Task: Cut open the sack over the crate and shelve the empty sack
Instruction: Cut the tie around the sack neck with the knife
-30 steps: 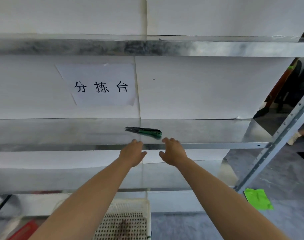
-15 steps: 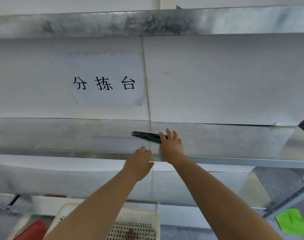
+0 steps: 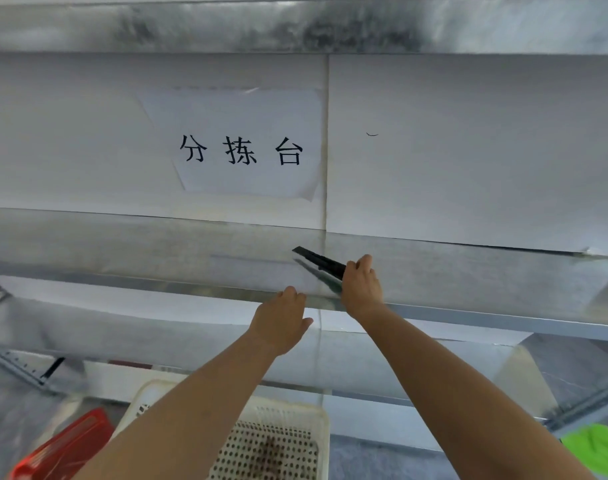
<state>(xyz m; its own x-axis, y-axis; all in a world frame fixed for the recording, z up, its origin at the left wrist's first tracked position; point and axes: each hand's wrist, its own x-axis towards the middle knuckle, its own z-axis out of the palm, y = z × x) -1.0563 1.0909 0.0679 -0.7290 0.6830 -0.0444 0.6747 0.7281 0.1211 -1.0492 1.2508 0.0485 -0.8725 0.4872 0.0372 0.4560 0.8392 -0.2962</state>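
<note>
My right hand (image 3: pixel 361 289) grips the knife (image 3: pixel 319 262) at its near end; it looks light, rigid. My left hand (image 3: pixel 281 320) hangs relaxed, empty.

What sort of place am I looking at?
Likely a warehouse sorting station: metal shelving, a paper sign reading 分拣台, a perforated plastic crate below, and a utility knife in the right hand.
</note>
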